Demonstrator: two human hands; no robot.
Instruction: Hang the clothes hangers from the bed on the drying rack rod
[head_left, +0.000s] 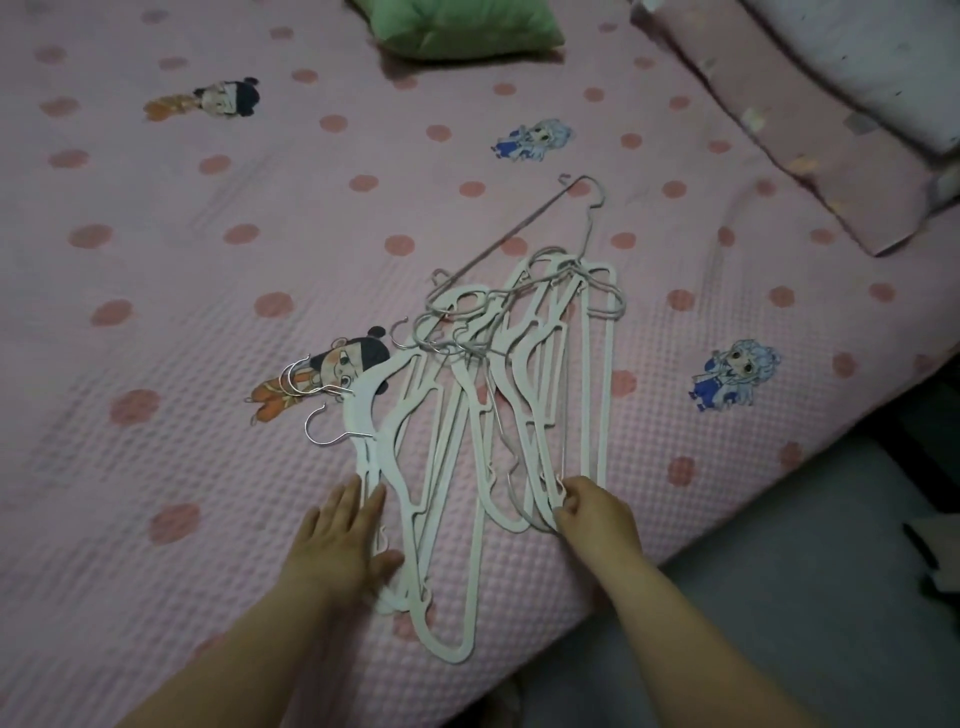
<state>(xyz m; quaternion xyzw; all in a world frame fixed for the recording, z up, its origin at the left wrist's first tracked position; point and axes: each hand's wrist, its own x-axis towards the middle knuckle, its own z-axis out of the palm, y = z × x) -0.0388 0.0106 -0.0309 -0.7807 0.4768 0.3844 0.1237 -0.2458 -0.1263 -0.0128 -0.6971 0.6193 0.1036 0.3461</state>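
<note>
From the head view, a tangled pile of white hangers lies on the bed, close to its near edge and toward the near right corner. Most of them run lengthwise away from that edge, their metal hooks pointing off to the left and toward the far side, and one thin wire hanger sticks out beyond the heap. The left hand rests flat and spread on the leftmost hangers, fingers wide, gripping nothing. The right hand sits at the near right end of the pile with its fingers curled around several hanger ends. Both hands touch the heap, one on each side, so the pile lies straight ahead between them. The right hand looks better placed to lift, though the interlocked hooks may drag neighbours along. No drying rack is in view; a green cushion lies at the far edge
</note>
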